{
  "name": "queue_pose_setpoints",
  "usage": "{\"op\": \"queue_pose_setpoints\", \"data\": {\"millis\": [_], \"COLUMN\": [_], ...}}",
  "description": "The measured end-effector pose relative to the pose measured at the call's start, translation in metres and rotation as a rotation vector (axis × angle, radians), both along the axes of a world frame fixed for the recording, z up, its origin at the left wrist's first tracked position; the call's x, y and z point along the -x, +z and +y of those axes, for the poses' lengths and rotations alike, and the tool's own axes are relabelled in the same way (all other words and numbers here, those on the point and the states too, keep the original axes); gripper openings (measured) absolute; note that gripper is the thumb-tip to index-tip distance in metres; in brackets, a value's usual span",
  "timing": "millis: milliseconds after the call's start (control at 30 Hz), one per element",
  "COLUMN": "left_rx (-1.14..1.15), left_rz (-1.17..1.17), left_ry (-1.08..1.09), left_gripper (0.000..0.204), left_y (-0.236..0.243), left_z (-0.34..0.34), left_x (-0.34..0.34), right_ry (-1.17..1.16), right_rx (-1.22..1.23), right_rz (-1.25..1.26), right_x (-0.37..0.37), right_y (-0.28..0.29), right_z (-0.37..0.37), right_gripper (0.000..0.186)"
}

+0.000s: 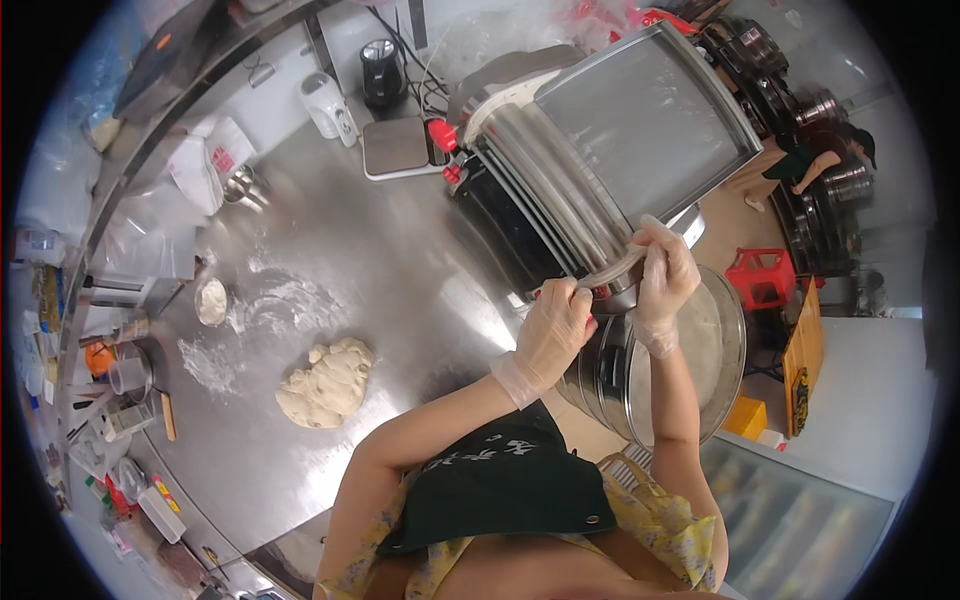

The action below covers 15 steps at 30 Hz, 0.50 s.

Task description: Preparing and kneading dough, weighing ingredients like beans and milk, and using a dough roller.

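A dough roller machine [550, 180] with metal rollers, red knobs and a flat metal tray [650, 120] stands at the far right of the steel table. My left hand [550, 335], in a clear plastic glove, is closed around a red knob at the machine's near end. My right hand [667, 280], gloved too, has its fingers bent together against the near end of the rollers. Whatever lies between those fingertips is hidden. A lumpy piece of pale dough [327, 385] rests on the table to the left, apart from both hands.
Loose flour [285, 300] and a small bowl of flour [211, 302] are on the steel table [400, 260]. A scale [395, 147] sits behind. Beneath my right arm is a large round pan [735, 330]. A red stool [762, 278] and another person [810, 160] are at the right.
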State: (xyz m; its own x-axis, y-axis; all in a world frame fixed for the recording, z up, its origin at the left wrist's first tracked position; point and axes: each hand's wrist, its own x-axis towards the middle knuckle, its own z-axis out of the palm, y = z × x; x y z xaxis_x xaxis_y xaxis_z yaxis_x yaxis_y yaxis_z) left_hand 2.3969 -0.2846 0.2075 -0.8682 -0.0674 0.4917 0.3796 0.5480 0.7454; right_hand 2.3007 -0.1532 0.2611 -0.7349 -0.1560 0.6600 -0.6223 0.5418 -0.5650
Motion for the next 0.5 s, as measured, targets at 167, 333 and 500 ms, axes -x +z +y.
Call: {"op": "queue_pose_setpoints", "data": {"millis": [167,333,500], "left_rx": [-0.409,-1.578,-0.368], "left_rz": [-0.277,-1.036,-0.236], "left_ry": [0.01,-0.265,0.035], "left_gripper": [0.036,0.023,0.052], "left_y": [-0.01,-0.021,-0.029], "left_z": [0.0,-0.02,-0.006], "left_x": [0.004,0.012,0.001], "right_ry": [-0.003,-0.007,-0.034], "right_rx": [-0.009,0.06,0.099], "right_rz": [-0.023,-0.03,-0.054], "right_x": [0.0,0.002,0.005], "right_y": [-0.006,-0.011,-0.012], "right_z": [0.001,-0.003,0.0], "right_gripper": [0.027,0.023,0.022]}}
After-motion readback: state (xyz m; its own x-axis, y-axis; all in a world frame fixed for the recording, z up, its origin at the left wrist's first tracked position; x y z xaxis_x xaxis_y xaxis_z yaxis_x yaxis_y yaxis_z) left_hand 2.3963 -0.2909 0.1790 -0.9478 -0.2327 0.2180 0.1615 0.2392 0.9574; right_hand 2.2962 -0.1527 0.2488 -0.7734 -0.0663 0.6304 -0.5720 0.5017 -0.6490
